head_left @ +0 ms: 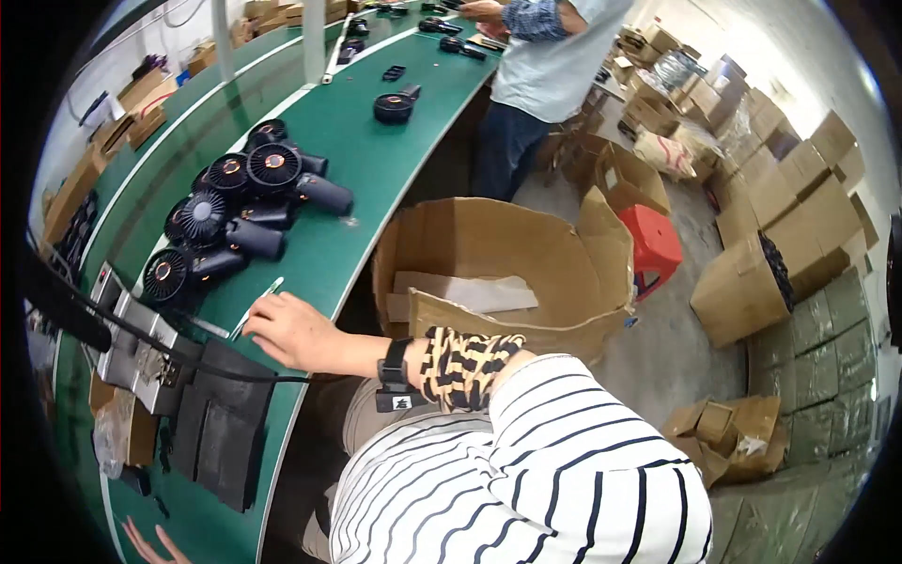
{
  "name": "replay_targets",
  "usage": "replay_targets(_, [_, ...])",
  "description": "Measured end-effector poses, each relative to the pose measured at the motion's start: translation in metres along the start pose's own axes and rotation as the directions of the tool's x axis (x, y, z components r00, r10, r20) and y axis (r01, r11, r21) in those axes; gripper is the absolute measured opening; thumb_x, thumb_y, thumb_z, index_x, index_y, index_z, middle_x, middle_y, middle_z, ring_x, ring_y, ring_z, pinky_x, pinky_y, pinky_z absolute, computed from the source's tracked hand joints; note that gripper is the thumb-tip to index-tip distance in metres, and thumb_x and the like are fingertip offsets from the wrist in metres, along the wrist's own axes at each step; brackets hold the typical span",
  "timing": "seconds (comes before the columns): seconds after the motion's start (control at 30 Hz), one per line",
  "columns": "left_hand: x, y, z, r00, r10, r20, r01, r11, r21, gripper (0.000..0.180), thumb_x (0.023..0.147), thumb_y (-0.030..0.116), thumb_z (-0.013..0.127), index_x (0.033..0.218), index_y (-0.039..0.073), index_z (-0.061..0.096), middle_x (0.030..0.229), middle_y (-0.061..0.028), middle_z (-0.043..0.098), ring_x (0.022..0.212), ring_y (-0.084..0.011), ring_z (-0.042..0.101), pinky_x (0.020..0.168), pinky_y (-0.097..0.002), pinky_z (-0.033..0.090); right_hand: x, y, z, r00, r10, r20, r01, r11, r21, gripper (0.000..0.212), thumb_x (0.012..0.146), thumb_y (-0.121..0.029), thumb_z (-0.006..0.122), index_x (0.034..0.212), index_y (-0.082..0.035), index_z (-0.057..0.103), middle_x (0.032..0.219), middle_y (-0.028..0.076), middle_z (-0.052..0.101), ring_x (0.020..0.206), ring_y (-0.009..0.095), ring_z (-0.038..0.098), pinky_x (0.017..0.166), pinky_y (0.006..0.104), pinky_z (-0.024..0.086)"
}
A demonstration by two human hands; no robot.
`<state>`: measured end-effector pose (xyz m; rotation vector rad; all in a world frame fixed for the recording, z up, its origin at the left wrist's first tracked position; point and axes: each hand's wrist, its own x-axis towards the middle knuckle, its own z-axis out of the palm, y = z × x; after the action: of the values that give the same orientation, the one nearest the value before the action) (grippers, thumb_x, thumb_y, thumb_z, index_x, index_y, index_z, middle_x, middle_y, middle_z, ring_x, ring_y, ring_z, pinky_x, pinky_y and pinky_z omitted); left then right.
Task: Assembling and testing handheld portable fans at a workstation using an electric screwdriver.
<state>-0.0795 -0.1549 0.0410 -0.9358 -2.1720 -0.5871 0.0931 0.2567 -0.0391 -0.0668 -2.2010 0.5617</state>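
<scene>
My right hand reaches left over the green bench with its fingers curled down. At its fingertips is a slim silver tool, which looks like tweezers. A second thin metal piece lies just left of it. At the lower left edge, my left hand shows only in part, fingers apart and nothing visible in them. Several black handheld fans are heaped beyond my right hand. Nearer me, a black flat pad lies beside a silver metal fixture; a black cable crosses above it.
A large open cardboard box stands right of the bench edge, with a red stool behind it. Another person works at the far bench. One more fan lies farther along. Stacked cartons line the right side.
</scene>
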Motion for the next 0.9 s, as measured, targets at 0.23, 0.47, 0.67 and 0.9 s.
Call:
replay_targets(0.23, [0.011,0.154,0.053,0.941,0.154,0.301,-0.020,0.914,-0.405,0.034,0.094,0.019,0.063,0.118,-0.004,0.062,0.128,-0.0210,0.057,0.117,-0.0366,0.053,0.103,-0.0462,0.040,-0.008,0.006,0.014,0.995,-0.047,-0.093,0.046,0.999,-0.007,0.014,0.074,-0.008,0.069,0.087,-0.012,0.063,0.090,0.006,0.055,0.090,0.024,0.055,0.079,0.0351,0.043])
replay_targets(0.47, [-0.001,0.153,0.067,0.953,0.225,0.201,-0.116,0.888,-0.444,0.022,0.096,0.010,0.056,0.107,-0.006,0.066,0.113,-0.0201,0.065,0.106,-0.0363,0.060,0.097,-0.0437,0.045,-0.007,0.004,0.021,0.989,-0.047,-0.137,0.045,0.999,-0.020,0.010,0.074,-0.009,0.069,0.082,-0.013,0.064,0.086,0.004,0.056,0.088,0.022,0.055,0.079,0.0342,0.042])
replay_targets(0.67, [-0.002,0.153,0.064,0.966,0.191,0.176,-0.098,0.897,-0.432,0.020,0.096,0.007,0.055,0.105,-0.006,0.066,0.109,-0.0194,0.066,0.103,-0.0352,0.061,0.095,-0.0422,0.046,-0.008,0.004,0.021,0.991,-0.050,-0.125,0.047,0.999,-0.026,0.012,0.074,-0.008,0.069,0.084,-0.012,0.062,0.086,0.004,0.056,0.086,0.022,0.056,0.075,0.0345,0.043])
replay_targets(0.9, [-0.002,0.163,0.065,0.971,0.174,0.162,-0.088,0.895,-0.437,0.020,0.097,0.008,0.055,0.100,-0.005,0.069,0.107,-0.0194,0.067,0.102,-0.0349,0.062,0.093,-0.0415,0.047,-0.007,0.004,0.006,0.991,0.088,-0.104,-0.076,0.991,0.113,0.007,0.079,-0.009,0.065,0.086,-0.011,0.064,0.086,0.005,0.058,0.087,0.025,0.058,0.078,0.0373,0.045])
